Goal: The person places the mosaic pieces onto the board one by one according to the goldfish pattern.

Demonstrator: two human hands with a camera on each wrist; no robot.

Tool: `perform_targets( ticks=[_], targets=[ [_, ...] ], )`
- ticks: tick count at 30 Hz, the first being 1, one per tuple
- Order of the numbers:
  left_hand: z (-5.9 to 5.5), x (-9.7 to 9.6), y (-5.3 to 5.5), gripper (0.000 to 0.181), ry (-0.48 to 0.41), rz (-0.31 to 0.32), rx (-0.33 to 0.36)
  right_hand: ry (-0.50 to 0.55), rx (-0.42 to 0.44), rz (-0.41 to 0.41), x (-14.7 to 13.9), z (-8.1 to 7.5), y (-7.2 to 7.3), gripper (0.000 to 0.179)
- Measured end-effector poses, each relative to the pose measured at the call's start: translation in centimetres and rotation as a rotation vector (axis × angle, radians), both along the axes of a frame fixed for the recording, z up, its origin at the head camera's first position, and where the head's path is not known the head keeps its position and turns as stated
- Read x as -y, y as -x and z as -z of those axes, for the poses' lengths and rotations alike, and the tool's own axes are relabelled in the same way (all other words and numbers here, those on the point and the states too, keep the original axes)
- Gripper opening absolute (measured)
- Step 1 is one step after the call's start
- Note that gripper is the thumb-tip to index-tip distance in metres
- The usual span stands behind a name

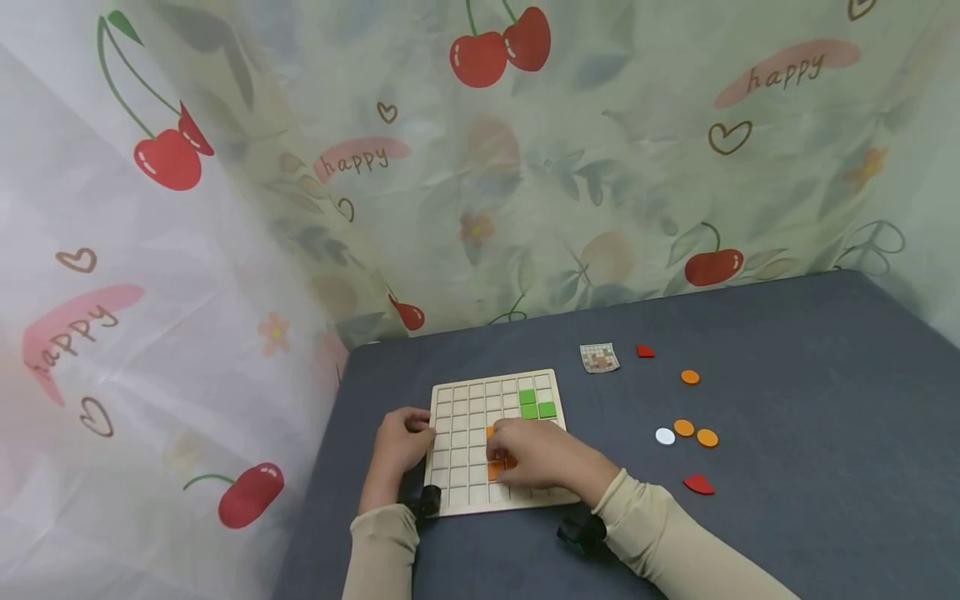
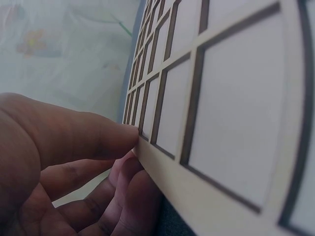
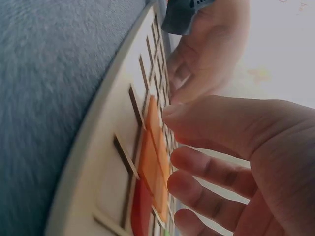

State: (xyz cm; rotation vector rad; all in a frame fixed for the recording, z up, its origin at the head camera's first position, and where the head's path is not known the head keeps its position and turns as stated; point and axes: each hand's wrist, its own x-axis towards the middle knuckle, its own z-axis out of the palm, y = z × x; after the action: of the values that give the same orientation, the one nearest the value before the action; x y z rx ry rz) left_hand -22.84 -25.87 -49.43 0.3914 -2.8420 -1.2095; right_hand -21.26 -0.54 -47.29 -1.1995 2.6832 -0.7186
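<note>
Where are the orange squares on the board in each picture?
Head: the orange squares are below the middle, partly hidden by the right hand.
Left wrist: not in this picture.
Right wrist: near the middle, a bit low, just left of the fingertips.
Shared landmark: the pale gridded board, seen in all three views.

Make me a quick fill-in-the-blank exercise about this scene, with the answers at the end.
The left hand touches the gridded board along its ____ edge.
In the head view, ____ green tiles show.
Near the orange discs, the lone other disc is ____.

Missing words: left; three; white.
</note>
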Motion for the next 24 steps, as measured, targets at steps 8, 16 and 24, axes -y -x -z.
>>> perform_targets(
  ticks=[8,16,24],
  targets=[
    [0.1,0.0,0.0,0.029,-0.008,-0.006,0.002,0.035,0.048,0.031,-3.5,-1.8,0.2,0.017],
    [0.1,0.1,0.0,0.029,-0.013,-0.002,0.009,0.065,0.081,0.069,-10.0,-3.2,0.2,0.016],
    [0.0,0.1,0.0,0.029,-0.018,-0.003,-0.002,0.059,0.058,0.098,-16.9,-2.1,-1.3,0.009]
  ],
)
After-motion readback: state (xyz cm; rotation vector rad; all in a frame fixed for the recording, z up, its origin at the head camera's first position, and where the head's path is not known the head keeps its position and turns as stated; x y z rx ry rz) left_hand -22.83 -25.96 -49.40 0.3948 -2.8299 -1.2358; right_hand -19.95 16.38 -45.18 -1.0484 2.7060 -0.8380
